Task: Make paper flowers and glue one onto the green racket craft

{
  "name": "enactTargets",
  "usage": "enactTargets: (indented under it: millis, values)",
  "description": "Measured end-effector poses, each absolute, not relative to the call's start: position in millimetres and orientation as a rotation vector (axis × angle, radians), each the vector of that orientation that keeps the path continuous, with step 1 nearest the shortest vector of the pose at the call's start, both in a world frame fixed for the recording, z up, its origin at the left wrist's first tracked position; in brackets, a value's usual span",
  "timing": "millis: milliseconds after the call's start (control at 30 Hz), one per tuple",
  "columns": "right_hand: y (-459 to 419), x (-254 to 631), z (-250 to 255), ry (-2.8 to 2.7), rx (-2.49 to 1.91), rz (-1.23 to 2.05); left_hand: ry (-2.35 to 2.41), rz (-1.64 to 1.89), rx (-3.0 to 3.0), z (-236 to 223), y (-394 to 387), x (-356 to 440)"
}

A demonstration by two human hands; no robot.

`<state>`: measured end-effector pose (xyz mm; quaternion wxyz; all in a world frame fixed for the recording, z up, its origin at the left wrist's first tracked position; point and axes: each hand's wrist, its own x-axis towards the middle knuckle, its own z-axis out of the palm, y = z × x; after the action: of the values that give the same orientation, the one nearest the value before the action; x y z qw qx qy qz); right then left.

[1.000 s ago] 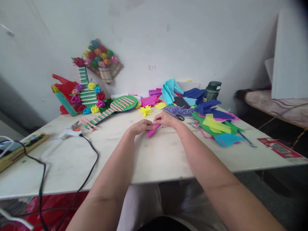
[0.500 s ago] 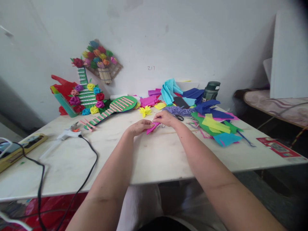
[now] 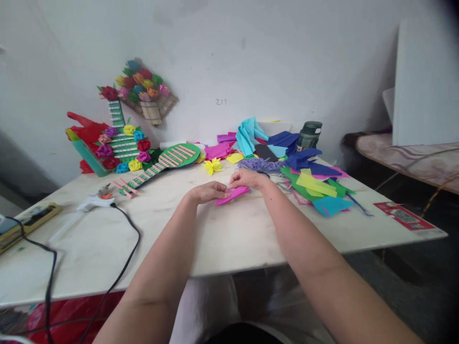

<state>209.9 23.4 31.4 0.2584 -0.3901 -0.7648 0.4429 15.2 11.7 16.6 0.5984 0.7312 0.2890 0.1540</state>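
A: What starts things off at the left?
B: A long, boxy yellow power strip [image 3: 45, 215], then a white plastic glue gun [image 3: 95, 204], its thin black cord [image 3: 136, 236] looping over the smooth, faintly veined white tabletop [image 3: 82, 260].

A: And behind those?
B: An upright, green guitar-shaped board [image 3: 125, 145], banded with pale strips and ringed by crinkled paper roses. Beside it lies a second green guitar-shaped piece [image 3: 168, 160], crossed by thin pink sticks.

A: Now the hands?
B: The left hand [image 3: 211, 192] has its thumb and fingers clamped on a narrow, folded bright pink paper piece [image 3: 237, 192], which is between the hands near the table's middle. A pointed-petalled yellow paper flower [image 3: 213, 166] sits just beyond.

A: The right hand [image 3: 247, 179]?
B: Fingertips drawn together at the paper's upper edge; whether they pinch it, I cannot tell.

A: Farther right?
B: A rumpled turquoise paper sheet [image 3: 249, 136], a stringy heap of purple yarn [image 3: 261, 165], a dark cylindrical bottle [image 3: 309, 136], flat yellow paper strips [image 3: 315, 184] and a red printed sheet [image 3: 403, 216].
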Motion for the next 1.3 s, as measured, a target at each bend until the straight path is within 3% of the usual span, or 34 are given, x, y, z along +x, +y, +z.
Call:
enactTargets:
  millis: [233,467,1300]
  values:
    - [25.9,208.4,17.8,-1.748,-1.063,1.592,0.593,0.412,1.572,15.6,12.0,15.2]
    - [32.6,199.2,2.6,-1.492,-0.823,1.747,0.56,0.647,1.424,11.6,13.3,15.4]
    - [27.0,175.3,4.5,-1.248,-0.848,1.521,0.759,1.174,1.213,-0.4,26.9,19.5]
